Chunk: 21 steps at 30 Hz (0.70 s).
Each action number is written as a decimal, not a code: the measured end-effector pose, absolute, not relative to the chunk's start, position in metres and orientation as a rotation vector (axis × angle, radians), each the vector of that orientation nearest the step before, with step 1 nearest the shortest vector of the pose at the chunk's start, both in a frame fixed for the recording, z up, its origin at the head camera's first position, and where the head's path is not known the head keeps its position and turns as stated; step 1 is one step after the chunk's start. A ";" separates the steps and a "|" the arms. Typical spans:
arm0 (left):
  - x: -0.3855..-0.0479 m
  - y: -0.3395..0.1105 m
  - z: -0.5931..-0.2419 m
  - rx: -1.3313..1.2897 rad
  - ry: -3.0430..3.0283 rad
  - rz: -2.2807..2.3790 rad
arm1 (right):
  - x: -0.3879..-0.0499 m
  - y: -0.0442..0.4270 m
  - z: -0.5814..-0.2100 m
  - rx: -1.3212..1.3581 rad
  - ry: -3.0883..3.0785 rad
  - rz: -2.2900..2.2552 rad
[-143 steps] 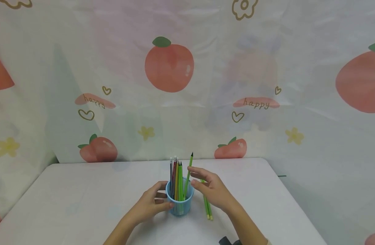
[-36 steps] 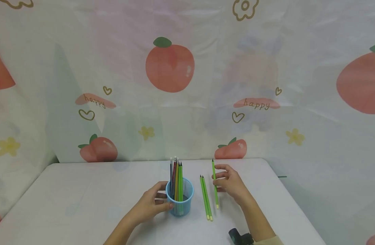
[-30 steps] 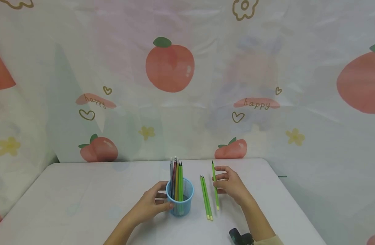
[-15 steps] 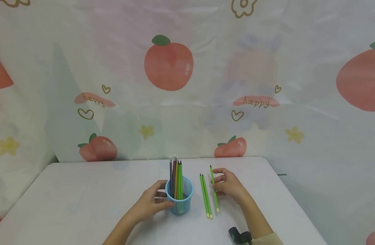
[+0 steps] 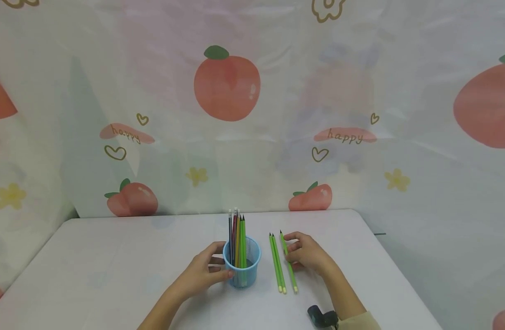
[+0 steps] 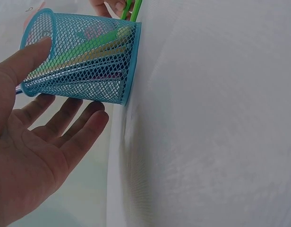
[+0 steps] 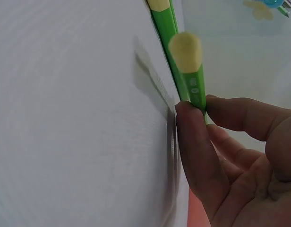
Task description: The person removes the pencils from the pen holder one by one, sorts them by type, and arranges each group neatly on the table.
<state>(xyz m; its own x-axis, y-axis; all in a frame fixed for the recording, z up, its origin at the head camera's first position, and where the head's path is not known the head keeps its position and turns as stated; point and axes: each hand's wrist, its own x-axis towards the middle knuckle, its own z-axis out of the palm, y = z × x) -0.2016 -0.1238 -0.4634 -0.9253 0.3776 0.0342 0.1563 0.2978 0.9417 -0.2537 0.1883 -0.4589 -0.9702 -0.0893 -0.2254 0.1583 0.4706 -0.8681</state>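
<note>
A light-blue mesh pencil cup (image 5: 245, 278) stands upright on the table, with several dark, red, yellow and green pencils (image 5: 242, 247) in it. My left hand (image 5: 200, 274) holds the cup's left side, thumb at the rim and fingers along the mesh in the left wrist view. Right of the cup, my right hand (image 5: 312, 255) pinches a green pencil (image 5: 291, 276), black tip pointing away and pale end toward me. The right wrist view shows thumb and finger on that pencil (image 7: 197, 87), low over the table. Two more green pencils (image 5: 279, 270) lie side by side between cup and right hand.
The white-covered table (image 5: 124, 275) runs back to a fruit-printed backdrop (image 5: 252, 151). A small black object (image 5: 321, 317), seemingly a wrist device, sits by my right forearm near the frame's bottom.
The pencil in my right hand was inside the cup 4.8 s ago. It came out to the right; over the last second it lowered and tilted beside the two lying pencils. My left hand stays put.
</note>
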 end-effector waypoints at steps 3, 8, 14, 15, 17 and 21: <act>-0.201 -0.124 -0.464 0.493 2.369 1.682 | -0.253 0.188 -0.459 0.056 2.476 -1.496; -0.202 -0.124 -0.464 0.489 2.377 1.677 | -0.252 0.188 -0.460 0.041 2.483 -1.488; -0.201 -0.124 -0.463 0.493 2.380 1.675 | -0.253 0.187 -0.461 0.043 2.486 -1.473; -0.201 -0.124 -0.463 0.494 2.379 1.676 | -0.253 0.186 -0.461 0.045 2.485 -1.471; -0.201 -0.124 -0.464 0.491 2.380 1.675 | -0.252 0.186 -0.461 0.052 2.482 -1.470; -0.202 -0.125 -0.464 0.490 2.373 1.678 | -0.251 0.185 -0.460 0.061 2.484 -1.455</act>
<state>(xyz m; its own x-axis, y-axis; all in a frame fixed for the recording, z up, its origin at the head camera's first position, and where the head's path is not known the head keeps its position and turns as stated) -0.2017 -0.1246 -0.4641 -0.9264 0.3752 0.0322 0.1555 0.3033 0.9401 -0.2513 0.1851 -0.4604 -0.9651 -0.0950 -0.2442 0.1665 0.4972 -0.8515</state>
